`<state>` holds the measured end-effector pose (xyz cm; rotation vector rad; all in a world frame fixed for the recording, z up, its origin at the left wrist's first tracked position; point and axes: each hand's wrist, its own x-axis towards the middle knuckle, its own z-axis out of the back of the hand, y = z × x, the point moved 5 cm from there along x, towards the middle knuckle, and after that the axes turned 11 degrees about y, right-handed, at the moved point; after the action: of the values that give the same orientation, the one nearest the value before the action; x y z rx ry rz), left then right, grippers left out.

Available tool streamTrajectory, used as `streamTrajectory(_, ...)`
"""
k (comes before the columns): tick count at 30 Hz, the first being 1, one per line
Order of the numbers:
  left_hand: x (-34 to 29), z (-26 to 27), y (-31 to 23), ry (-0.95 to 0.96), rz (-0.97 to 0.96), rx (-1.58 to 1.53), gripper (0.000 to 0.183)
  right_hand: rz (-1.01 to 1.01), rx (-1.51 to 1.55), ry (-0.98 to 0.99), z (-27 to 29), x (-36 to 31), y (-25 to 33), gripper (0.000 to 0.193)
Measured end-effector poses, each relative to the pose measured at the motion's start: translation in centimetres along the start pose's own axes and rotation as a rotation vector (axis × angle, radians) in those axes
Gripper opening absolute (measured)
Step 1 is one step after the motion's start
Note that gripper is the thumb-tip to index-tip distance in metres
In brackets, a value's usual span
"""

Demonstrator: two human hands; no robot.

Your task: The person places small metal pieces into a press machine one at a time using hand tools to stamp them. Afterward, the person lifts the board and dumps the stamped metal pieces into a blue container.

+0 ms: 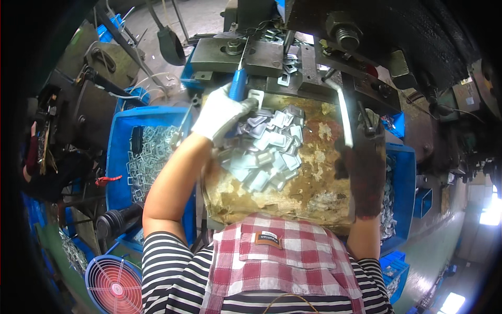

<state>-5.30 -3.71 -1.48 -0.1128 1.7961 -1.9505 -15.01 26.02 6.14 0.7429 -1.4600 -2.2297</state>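
My left hand (219, 112), in a white glove, is closed around a blue-handled tool (238, 85) with a thin shaft pointing up at the press. A small metal frame piece (257, 96) is at its fingertips; whether they pinch it I cannot tell. Just below lies a heap of flat silvery metal pieces (269, 138) on a worn, stained work board (319, 183). To the right of the board is my right hand (366, 178), in a dark glove. The lower end of a pale rod (343, 112) meets this glove. Its fingers are lost in the dark, so their grip does not show.
Heavy press blocks (266, 57) stand beyond the board, under a large dark machine head (376, 36). Blue bins of metal pieces flank me: one left (116, 157), one right (405, 204). A round fan (115, 282) is at lower left. Another person's arm (33, 149) shows far left.
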Motion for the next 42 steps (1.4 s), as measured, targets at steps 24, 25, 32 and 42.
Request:
streamTrajectory(24, -1.7, 0.2, -3.0, 0.228, -0.05, 0.089, 0.028, 0.005, -0.064, 0.43, -5.4, -3.5, -0.8, 0.045)
streamTrajectory(25, -1.4, 0.5, -2.9, 0.264, -0.062, 0.087, 0.028, 0.045, -0.086, 0.41, -5.4, -3.5, -0.6, 0.043)
streamTrajectory(32, 0.3, 1.4, -4.1, 0.426, -0.01, 0.096, 0.034, 0.208, -0.199, 0.42, -4.4, -2.9, -1.0, 0.044)
streamTrajectory(42, 4.1, -0.4, -8.6, 0.252, -0.197, 1.065, 0.04, -0.106, 0.052, -0.085, 0.7, -2.2, -2.5, 0.032)
